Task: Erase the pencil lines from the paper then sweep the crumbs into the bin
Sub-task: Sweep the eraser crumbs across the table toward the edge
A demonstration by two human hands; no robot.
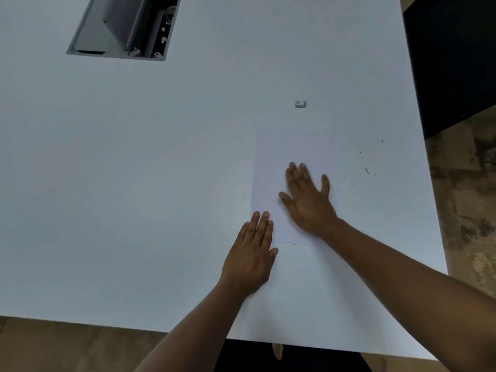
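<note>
A white sheet of paper (279,157) lies on the white table, right of the middle. My left hand (251,256) rests flat on the paper's near left corner, fingers together, holding nothing. Spread flat over the sheet's middle is my right hand (308,200), blurred by motion and empty. A small white eraser (300,104) lies on the table beyond the paper's far edge. Dark eraser crumbs (366,170) are scattered on the table to the right of the paper. I see no pencil lines on the visible part of the sheet.
The table's right edge (429,167) runs close to the crumbs, with a black box-like object (453,60) standing on the floor beyond it. A grey open cable hatch (120,28) is set into the table at the far left.
</note>
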